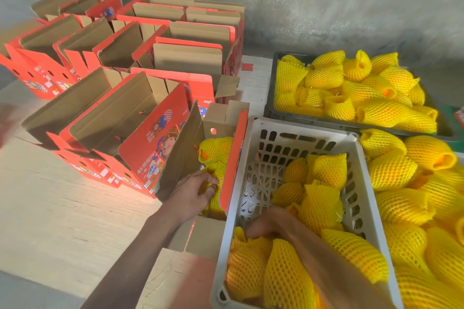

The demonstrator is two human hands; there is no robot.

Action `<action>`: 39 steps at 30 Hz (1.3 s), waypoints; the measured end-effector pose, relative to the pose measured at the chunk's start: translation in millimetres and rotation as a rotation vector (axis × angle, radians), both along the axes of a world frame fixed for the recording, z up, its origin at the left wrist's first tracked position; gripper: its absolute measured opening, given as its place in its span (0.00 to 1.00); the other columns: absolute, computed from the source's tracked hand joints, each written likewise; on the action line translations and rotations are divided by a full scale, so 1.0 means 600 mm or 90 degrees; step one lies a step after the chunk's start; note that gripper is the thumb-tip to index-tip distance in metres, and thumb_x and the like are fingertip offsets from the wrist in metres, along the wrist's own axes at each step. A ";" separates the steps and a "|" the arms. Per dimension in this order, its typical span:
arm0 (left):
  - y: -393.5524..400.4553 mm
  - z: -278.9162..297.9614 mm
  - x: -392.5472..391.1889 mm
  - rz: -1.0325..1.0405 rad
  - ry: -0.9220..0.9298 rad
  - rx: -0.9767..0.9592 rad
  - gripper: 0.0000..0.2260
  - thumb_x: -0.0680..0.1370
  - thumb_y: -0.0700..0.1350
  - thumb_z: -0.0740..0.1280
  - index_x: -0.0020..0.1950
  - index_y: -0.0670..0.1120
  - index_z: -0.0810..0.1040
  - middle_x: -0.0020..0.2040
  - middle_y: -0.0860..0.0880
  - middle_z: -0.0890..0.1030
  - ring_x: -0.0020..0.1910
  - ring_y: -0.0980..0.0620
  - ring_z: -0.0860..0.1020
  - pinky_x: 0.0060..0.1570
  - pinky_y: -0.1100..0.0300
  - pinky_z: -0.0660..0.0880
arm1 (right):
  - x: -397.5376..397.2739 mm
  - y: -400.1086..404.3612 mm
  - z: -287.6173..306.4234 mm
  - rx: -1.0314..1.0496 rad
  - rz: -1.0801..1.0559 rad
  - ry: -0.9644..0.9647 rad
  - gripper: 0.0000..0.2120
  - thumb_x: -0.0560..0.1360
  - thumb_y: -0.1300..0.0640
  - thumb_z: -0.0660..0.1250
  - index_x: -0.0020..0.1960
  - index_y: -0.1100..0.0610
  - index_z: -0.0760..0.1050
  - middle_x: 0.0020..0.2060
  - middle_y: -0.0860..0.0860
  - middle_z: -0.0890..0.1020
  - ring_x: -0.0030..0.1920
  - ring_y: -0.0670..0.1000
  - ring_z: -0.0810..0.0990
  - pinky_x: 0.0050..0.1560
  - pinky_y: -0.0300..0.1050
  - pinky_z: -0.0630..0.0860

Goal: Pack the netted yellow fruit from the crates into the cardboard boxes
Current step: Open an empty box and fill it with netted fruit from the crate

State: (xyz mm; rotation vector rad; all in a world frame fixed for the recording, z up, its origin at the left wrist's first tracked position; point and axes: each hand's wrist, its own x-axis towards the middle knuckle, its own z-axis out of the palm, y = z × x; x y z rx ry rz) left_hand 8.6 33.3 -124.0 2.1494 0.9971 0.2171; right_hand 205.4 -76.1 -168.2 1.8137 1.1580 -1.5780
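Observation:
A red cardboard box (pixel 233 148) stands open just left of the grey crate (pixel 253 158) and holds several netted yellow fruit (pixel 216 150). My left hand (pixel 195 190) is inside this box, fingers curled round a netted fruit (pixel 213 206) at its near end. My right hand (pixel 268 223) reaches down into the grey crate, fingers bent onto a netted fruit (pixel 241 236) at the crate's near left corner; the grasp is blurred. More netted fruit (pixel 324 183) lie in the crate.
Rows of open red cardboard boxes (pixel 120 118) fill the floor to the left and back. A black crate (pixel 271 105) full of netted fruit sits behind the grey one. A loose pile of netted fruit (pixel 414 190) lies at the right. A concrete wall stands behind.

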 end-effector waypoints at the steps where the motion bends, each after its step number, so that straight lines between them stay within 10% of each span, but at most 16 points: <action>1: 0.000 -0.002 -0.001 0.002 -0.007 0.002 0.08 0.81 0.43 0.67 0.57 0.53 0.82 0.56 0.58 0.78 0.62 0.51 0.77 0.66 0.50 0.74 | -0.001 -0.001 0.002 -0.001 -0.034 0.021 0.42 0.72 0.33 0.66 0.81 0.49 0.63 0.78 0.53 0.68 0.74 0.60 0.70 0.76 0.62 0.65; 21: -0.002 -0.004 -0.001 0.011 -0.006 0.017 0.07 0.81 0.42 0.67 0.56 0.49 0.83 0.55 0.56 0.79 0.59 0.50 0.77 0.63 0.52 0.73 | 0.002 0.010 0.017 0.091 0.063 -0.045 0.32 0.84 0.40 0.51 0.84 0.49 0.51 0.84 0.51 0.54 0.83 0.59 0.53 0.80 0.64 0.54; 30: -0.007 0.000 0.001 0.022 -0.005 0.009 0.07 0.82 0.43 0.66 0.58 0.50 0.82 0.57 0.56 0.78 0.60 0.52 0.77 0.65 0.51 0.73 | 0.026 0.007 0.053 0.075 0.033 -0.064 0.30 0.83 0.41 0.58 0.81 0.53 0.61 0.80 0.55 0.65 0.78 0.61 0.66 0.73 0.57 0.67; 35: -0.023 0.023 0.015 0.141 -0.171 -0.052 0.09 0.83 0.44 0.65 0.60 0.54 0.81 0.57 0.59 0.81 0.58 0.64 0.77 0.63 0.57 0.75 | 0.049 0.027 0.061 0.476 -0.410 0.019 0.22 0.87 0.48 0.54 0.61 0.65 0.78 0.52 0.63 0.83 0.47 0.56 0.81 0.52 0.53 0.78; 39: -0.056 0.065 0.045 0.202 -0.382 -0.138 0.09 0.84 0.51 0.64 0.62 0.59 0.79 0.57 0.60 0.83 0.60 0.60 0.79 0.60 0.60 0.76 | 0.033 0.035 0.079 0.871 -0.643 0.027 0.25 0.86 0.42 0.52 0.41 0.57 0.73 0.29 0.49 0.72 0.29 0.43 0.69 0.33 0.45 0.68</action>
